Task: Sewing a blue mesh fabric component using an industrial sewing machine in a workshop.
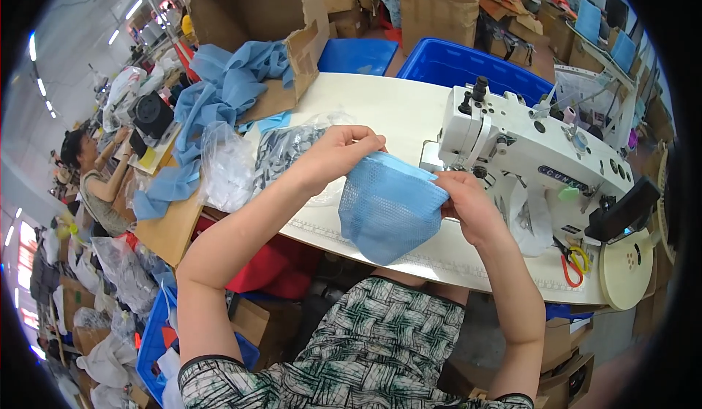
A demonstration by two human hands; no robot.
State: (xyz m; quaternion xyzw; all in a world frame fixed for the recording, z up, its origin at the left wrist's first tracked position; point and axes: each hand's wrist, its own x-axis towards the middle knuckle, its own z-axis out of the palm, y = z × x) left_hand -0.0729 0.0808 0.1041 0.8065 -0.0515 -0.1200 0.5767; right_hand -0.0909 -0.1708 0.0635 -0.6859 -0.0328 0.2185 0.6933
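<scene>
Light blue mesh fabric [391, 208] hangs in a pouch-like shape in front of me, above the front edge of the white sewing table [351, 96]. My left hand [344, 149] pinches its upper left corner, fingers closed. At the upper right corner my right hand [472, 203] grips it between thumb and fingers. A smoother, paler band runs along the top edge between both hands. Just beyond my right hand stands a white sewing machine [537, 135], its needle area partly hidden. The fabric is apart from the machine.
Red- and yellow-handled scissors [574, 264] lie right of the machine. Clear plastic bags [227, 168] and a heap of blue fabric [230, 80] are at left, by a large cardboard box [245, 7]. Behind the table is a blue bin [475, 65]. A person [99, 182] sits far left.
</scene>
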